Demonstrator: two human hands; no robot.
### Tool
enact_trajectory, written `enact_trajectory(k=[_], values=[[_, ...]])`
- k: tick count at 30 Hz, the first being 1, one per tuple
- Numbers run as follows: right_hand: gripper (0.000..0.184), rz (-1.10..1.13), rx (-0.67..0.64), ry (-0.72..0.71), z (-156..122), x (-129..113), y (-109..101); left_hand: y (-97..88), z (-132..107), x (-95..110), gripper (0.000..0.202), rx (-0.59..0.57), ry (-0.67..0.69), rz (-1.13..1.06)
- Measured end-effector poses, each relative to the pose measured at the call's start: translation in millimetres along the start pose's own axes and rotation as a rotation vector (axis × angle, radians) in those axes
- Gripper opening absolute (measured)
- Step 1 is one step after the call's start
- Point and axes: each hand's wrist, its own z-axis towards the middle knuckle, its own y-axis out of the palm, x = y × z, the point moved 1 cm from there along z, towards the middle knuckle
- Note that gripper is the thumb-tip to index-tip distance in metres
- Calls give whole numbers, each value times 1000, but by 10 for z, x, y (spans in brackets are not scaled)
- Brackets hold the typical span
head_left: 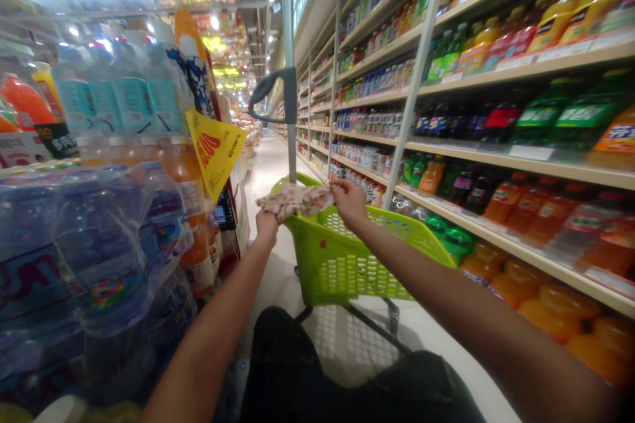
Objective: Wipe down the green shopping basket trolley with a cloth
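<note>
A floral cloth point(300, 199), pale with pinkish flowers, is stretched between my two hands over the rim of a lime-green shopping basket on wheels point(347, 264). My left hand point(268, 223) is closed on the cloth's left end. At its right end my right hand point(350, 201) pinches the edge between thumb and fingers. The basket's grey pull handle point(275, 96) rises upright on a metal pole just beyond the cloth. What lies inside the basket is mostly hidden by the cloth and my right arm.
Drink shelves point(526, 152) packed with bottles run along the right. Shrink-wrapped water bottles point(104, 258) are stacked close on the left, with a yellow price sign point(215, 149) sticking out. A tiled aisle floor point(265, 158) stretches ahead. My knees point(285, 350) are bent below the basket.
</note>
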Motion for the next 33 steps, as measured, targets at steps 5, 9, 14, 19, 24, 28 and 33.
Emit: enact_trajectory(k=[5,9,14,19,24,28,33], values=[[19,162,96,115,128,-101,-300,-155,-71,2,14,5,-95,-48],[14,173,11,176,196,-236,-446,-170,-232,94,17,-242,-321,-136],[27,224,-118,552,-309,77,-595,-178,-726,-141,30,-407,-804,-332],[64,230,-449,751,-1202,590,-669,-275,-1157,-607,34,-318,-980,-310],[69,118,-355,699,-1182,567,-779,-398,-1001,-566,21,-176,-648,-211],[62,59,-682,712,-1108,446,-875,-438,-820,-461,31,-116,-336,-114],[42,-398,-929,432,-1122,250,-921,-485,-747,-338,51,63,-58,140]])
